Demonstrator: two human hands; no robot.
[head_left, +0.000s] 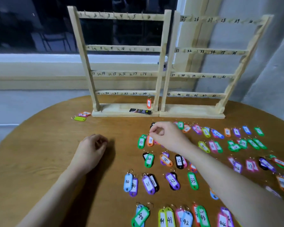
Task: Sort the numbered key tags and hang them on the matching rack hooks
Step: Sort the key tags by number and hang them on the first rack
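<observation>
Two wooden racks stand at the table's far side: the left rack (121,49) has hooks numbered up to 24, the right rack (208,52) has hooks 25 to 48. One red tag (148,103) hangs at the left rack's bottom right. Several coloured numbered tags lie in rows on the right half of the table. My right hand (166,134) pinches the ring of the orange tag 11 (150,140), beside the green tag 10 (141,142). My left hand (92,149) rests on the wood with loosely curled fingers, holding nothing.
The round wooden table (47,145) stands against a window sill. A black packet (140,111) lies on the left rack's base. Three loose tags, one yellow-green (79,118), lie left of that base. Tags 20 (149,160), 30 (127,182) and 33 (193,180) lie nearer me.
</observation>
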